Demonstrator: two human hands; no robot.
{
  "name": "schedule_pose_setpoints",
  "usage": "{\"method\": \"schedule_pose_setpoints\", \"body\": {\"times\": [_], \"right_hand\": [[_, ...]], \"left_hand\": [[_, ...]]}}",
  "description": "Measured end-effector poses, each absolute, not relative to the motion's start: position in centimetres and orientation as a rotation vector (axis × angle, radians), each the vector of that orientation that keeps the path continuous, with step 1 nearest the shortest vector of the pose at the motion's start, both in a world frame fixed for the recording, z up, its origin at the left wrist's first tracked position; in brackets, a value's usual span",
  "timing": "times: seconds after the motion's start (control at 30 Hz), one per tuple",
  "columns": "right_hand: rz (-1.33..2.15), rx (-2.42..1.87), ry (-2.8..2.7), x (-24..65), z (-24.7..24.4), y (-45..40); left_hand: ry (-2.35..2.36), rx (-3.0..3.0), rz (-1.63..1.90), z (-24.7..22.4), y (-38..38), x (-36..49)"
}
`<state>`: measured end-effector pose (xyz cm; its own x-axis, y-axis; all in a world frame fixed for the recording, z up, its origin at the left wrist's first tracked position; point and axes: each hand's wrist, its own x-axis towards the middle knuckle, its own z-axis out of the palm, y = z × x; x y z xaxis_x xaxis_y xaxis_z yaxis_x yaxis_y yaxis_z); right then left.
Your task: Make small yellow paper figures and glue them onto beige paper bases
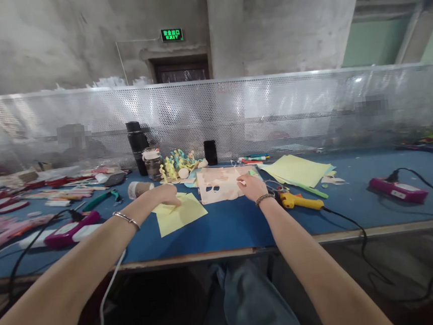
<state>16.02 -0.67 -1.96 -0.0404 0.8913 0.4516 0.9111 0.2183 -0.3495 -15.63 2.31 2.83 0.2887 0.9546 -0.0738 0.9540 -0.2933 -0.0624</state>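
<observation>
My left hand (169, 194) reaches over a yellow foam-like sheet (183, 217), its fingers bent down and closed at the sheet's upper part. A pale pink sheet (224, 189) with cut-out holes lies beside it to the right. At that sheet's right side is my right hand (252, 186), fingers curled together on it. A small green scrap (253, 173) shows just behind this hand. Close by on the right rests a yellow glue gun (301, 201) with a black cord. The fingertips of both hands are partly hidden.
Behind the sheets stand small yellow and blue flower-like pieces (179, 165), a jar (152, 163), a black flask (137, 146) and a phone (210, 152). More yellow sheets (296, 170) lie right. Purple power strips (398, 190) sit on the blue table (226, 232); a perforated screen (273, 112) bounds it.
</observation>
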Motion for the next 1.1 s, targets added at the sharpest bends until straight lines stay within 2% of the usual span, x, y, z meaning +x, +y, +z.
{"method": "schedule_pose_setpoints", "body": {"times": [0.13, 0.33, 0.5, 0.7, 0.87, 1.1], "right_hand": [[-0.039, -1.641, -1.889, 16.4, -2.4, -0.1], [-0.051, -1.619, -1.902, 16.6, -2.6, 0.2], [-0.044, -1.619, -1.895, 16.8, -2.9, 0.5], [-0.025, -1.605, -1.886, 16.9, -3.0, 0.6], [-0.031, -1.596, -1.873, 16.8, -2.9, 0.4], [-0.044, -1.595, -1.846, 16.9, -3.0, 0.4]], "left_hand": [[-1.658, -2.451, 0.391, 3.5, 2.0, -15.7], [-1.711, -2.28, 0.031, 3.4, 1.6, -17.4], [-1.835, -2.538, 0.273, 2.8, 1.5, -18.3], [-1.88, -2.548, 0.046, 4.1, 0.7, -18.8], [-1.783, -2.77, 0.21, 3.8, -2.6, -16.4], [-1.527, -2.713, 0.25, 4.0, -7.7, -11.5]]}}
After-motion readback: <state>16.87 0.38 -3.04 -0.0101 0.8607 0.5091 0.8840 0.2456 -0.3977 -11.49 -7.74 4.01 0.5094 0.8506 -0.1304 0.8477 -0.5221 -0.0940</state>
